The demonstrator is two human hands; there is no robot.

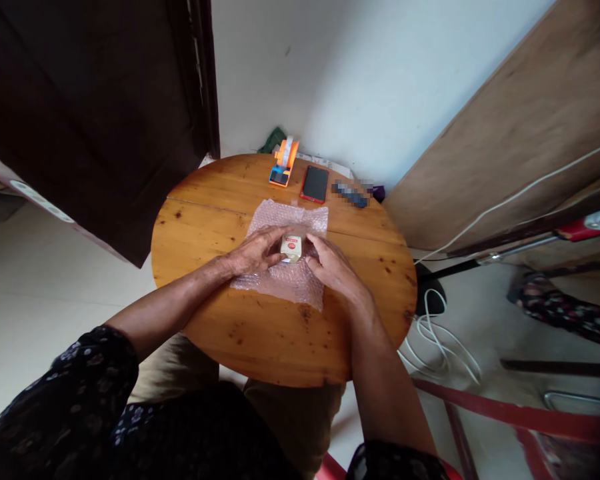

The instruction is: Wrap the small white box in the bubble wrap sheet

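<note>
Left fingers and right fingers pinch a small box from either side, atop bubble wrap at mid tabletop; the grip looks light, so the box could tip or the wrap slide; label up, long axis unclear; tape dispenser and phone lie beyond.

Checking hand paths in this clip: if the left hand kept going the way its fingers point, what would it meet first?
Probably the small box: the left hand points right, fingertips already at it on the bubble wrap.
</note>
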